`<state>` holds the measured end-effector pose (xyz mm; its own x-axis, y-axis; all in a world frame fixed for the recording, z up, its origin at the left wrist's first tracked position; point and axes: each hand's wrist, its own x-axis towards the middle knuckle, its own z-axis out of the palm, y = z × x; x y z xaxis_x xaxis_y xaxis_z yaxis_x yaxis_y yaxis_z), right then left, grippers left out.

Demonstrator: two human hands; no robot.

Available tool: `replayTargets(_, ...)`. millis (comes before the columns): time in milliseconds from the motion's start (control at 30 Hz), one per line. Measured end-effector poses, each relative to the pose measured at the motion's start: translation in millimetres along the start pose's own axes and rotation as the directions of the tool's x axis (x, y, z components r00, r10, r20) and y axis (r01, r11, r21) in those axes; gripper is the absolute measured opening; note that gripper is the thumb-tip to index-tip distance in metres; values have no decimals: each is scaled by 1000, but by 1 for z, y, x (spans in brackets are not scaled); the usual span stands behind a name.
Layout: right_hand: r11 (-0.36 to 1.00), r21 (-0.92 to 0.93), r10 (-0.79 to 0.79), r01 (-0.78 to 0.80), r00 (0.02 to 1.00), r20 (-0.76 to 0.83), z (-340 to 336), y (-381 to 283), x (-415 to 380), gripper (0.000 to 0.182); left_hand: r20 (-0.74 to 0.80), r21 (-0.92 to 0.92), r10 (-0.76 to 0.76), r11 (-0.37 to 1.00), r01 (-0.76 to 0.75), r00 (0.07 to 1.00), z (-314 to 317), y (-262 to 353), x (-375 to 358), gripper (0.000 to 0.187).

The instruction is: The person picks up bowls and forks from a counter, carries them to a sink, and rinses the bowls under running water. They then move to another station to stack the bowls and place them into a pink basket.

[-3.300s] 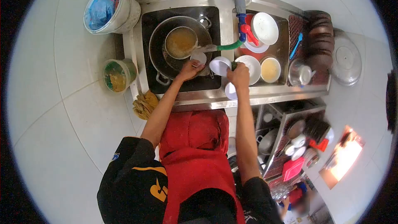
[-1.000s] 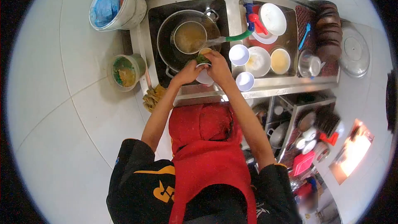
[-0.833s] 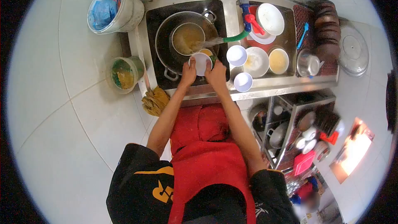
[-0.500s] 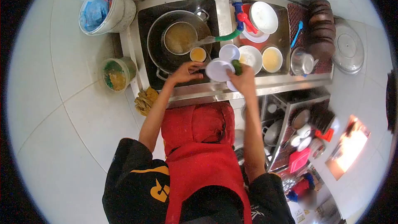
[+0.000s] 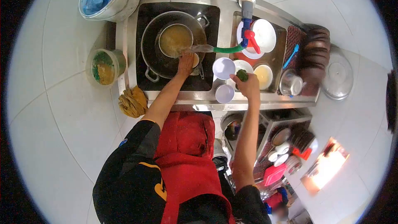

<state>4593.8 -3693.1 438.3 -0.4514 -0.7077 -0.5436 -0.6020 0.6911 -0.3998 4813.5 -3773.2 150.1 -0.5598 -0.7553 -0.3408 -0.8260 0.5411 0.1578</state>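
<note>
Head view: our left hand (image 5: 186, 61) reaches into the left basin and closes on a small bowl (image 5: 195, 60) at the big pot's (image 5: 153, 54) rim; its tilt is unclear. Our right hand (image 5: 248, 86) clenches one green scouring pad (image 5: 242, 75), which has no clear long axis. Between the hands stand two white cups (image 5: 224, 68), mouths up.

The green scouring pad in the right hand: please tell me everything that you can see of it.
The green scouring pad is a small, dark green, rough-looking lump, bunched up rather than flat. The right hand grips it at the fingertips, so only its upper part shows. It is held above the right basin of the steel sink, just over a white plate and beside a white bowl. Whether it touches the plate cannot be told.
</note>
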Motion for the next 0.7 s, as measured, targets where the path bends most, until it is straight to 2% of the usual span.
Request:
replayTargets(33, 987, 159, -24, 28, 999, -25, -5, -4, -11, 44, 0, -50, 56, 997, -56, 998, 2, -2, -1, 85)
replayTargets(67, 987, 160, -24, 27, 1000, -17, -12, -7, -22, 44, 6, -50, 51, 997, -51, 999, 3, -6, 5, 85)
replayTargets(133, 968, 250, -32, 14, 997, 70, -26, -13, -42, 39, 186, -80, 122, 991, -109, 975, 3, -17, 20, 86)
replayTargets(267, 911, 413, -46, -1, 994, 103, -27, -33, -67, 32, 231, -162, 102, 985, -65, 967, -35, -26, 11, 91)
replayTargets(300, 886, 463, -70, 5, 990, 124, -21, -34, -70, 31, 50, -306, 6, 952, 10, 999, -29, -30, 6, 93)
replayTargets(333, 859, 512, -98, 11, 985, 143, -13, -34, -70, 31, -118, -453, -119, 890, 54, 986, -25, -34, 2, 95)
replayTargets(367, 864, 503, -85, -12, 982, 170, 0, -31, -67, 31, -122, -445, -122, 894, 55, 985, -26, -38, -2, 95)
replayTargets(433, 867, 495, -164, 59, 972, 170, 22, -42, -61, 35, -1, -619, -288, 752, 226, 957, -31, -50, -13, 101)
replayTargets(467, 874, 480, -176, 66, 967, 186, 35, -45, -58, 39, -5, -610, -294, 758, 230, 956, -40, -55, -19, 101)
replayTargets(500, 888, 444, -207, 120, 967, 151, 58, -40, -51, 42, 144, -733, -304, 606, 308, 942, -51, -59, -25, 103)
replayTargets(533, 898, 405, -237, 173, 965, 115, 80, -34, -44, 46, 211, -784, -305, 514, 348, 928, -52, -63, -27, 100)
replayTargets(567, 879, 466, -203, 98, 962, 183, 92, -42, -40, 49, 278, -821, -305, 417, 390, 911, -53, -67, -28, 96)
replayTargets(600, 855, 519, -172, 18, 952, 251, 106, -48, -36, 52, 273, -817, -313, 423, 391, 910, -68, -65, -34, 96)
replayTargets(633, 852, 515, -214, 97, 962, 172, 131, -44, -25, 47, 445, -895, -178, -86, 437, 878, -82, -60, -44, 83)
replayTargets(667, 848, 520, -221, 103, 960, 171, 146, -46, -19, 47, 518, -698, 29, -564, 441, 855, -93, -58, -51, 71)
replayTargets(700, 828, 524, -286, 199, 954, 91, 155, -54, -15, 44, 527, -568, 139, -676, 469, 839, -95, -60, -52, 52)
